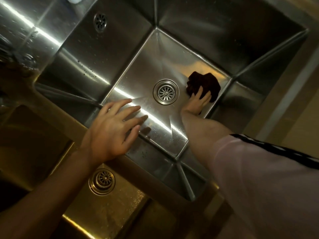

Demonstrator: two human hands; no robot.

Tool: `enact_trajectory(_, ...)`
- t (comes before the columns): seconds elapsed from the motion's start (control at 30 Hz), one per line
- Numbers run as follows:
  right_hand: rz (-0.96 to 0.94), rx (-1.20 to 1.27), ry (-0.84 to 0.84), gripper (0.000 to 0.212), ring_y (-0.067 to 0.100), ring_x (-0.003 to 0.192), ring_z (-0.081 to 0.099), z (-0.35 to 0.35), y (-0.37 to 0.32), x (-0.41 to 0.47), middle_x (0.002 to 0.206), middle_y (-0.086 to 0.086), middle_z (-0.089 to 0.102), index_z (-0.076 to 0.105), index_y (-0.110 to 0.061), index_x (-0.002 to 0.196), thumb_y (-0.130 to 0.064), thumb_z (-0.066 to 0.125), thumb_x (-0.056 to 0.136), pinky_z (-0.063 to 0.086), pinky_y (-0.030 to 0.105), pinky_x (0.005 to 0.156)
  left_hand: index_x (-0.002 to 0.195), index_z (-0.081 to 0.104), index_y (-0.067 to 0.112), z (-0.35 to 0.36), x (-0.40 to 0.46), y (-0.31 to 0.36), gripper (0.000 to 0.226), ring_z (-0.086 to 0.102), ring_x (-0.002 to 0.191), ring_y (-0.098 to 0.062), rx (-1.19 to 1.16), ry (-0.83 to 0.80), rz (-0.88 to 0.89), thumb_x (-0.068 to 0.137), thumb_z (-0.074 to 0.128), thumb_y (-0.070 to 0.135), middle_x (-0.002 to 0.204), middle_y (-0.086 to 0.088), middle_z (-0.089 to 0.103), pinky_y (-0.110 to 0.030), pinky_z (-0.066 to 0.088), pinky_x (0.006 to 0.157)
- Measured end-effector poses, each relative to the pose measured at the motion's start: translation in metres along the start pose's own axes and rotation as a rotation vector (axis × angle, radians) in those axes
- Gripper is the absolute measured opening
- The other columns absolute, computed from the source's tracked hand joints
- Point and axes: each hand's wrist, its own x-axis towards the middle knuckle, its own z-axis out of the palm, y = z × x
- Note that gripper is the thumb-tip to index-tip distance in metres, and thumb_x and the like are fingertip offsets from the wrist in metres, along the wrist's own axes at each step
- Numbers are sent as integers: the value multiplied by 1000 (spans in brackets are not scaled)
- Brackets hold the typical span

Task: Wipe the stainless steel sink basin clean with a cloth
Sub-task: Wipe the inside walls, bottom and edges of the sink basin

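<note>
I look down into a deep stainless steel sink basin point(148, 66) with a round drain point(165, 91) in its floor. A dark, bunched cloth point(204, 84) lies on the basin floor just right of the drain, close to the right wall. My right hand point(198, 101) presses down on the cloth, its fingers spread over the near part. My left hand point(114, 130) hovers over the basin's near-left edge with fingers straight and spread, holding nothing. Water drops speckle the floor and left wall.
An overflow grille point(100, 22) sits high on the basin's left wall. A second, yellow-lit basin with its own drain point(102, 181) lies below my left arm, across a steel divider point(143, 167). The wet rim point(25, 37) runs along the upper left.
</note>
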Motion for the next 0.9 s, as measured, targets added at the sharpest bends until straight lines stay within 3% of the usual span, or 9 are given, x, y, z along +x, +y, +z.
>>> enact_trajectory(0.17, -59, 122, 60, 47, 28, 145, 15, 2, -23, 64, 157, 12, 17, 36, -24, 146, -26, 43, 99, 16, 31, 118, 124, 61, 22, 1, 1, -1, 41, 39, 134, -27, 10, -1, -7, 94, 38, 38, 135, -7, 56, -48, 30, 104)
enact_trajectory(0.3, -33, 195, 99, 46, 26, 143, 22, 21, -23, 49, 156, 9, 21, 41, -28, 142, -31, 46, 97, 21, 31, 115, 123, 62, 21, 0, 3, 0, 42, 40, 133, -28, 14, -5, -24, 92, 38, 37, 133, -8, 57, -50, 32, 103)
enact_trajectory(0.47, -204, 12, 78, 43, 25, 140, 25, 48, 4, 8, 155, 7, 24, 41, -29, 140, -38, 41, 98, 26, 34, 113, 121, 64, 19, 1, 3, 1, 43, 41, 133, -29, 26, -14, -34, 92, 38, 37, 133, -10, 57, -50, 32, 103)
enact_trajectory(0.7, -457, -156, 77, 45, 30, 134, 32, 21, -39, 82, 149, 10, 32, 44, -26, 138, -36, 47, 95, 22, 36, 115, 122, 63, 21, -1, 2, -1, 42, 40, 134, -28, 20, -5, -53, 92, 39, 38, 134, -8, 57, -45, 30, 102)
enact_trajectory(0.9, -523, -161, 86, 46, 29, 117, 43, 15, -60, 101, 128, 10, 44, 53, -27, 128, -48, 54, 86, 36, 38, 102, 121, 64, 20, -2, 3, 1, 44, 40, 134, -28, 16, -25, -74, 92, 37, 38, 134, -8, 57, -46, 30, 104)
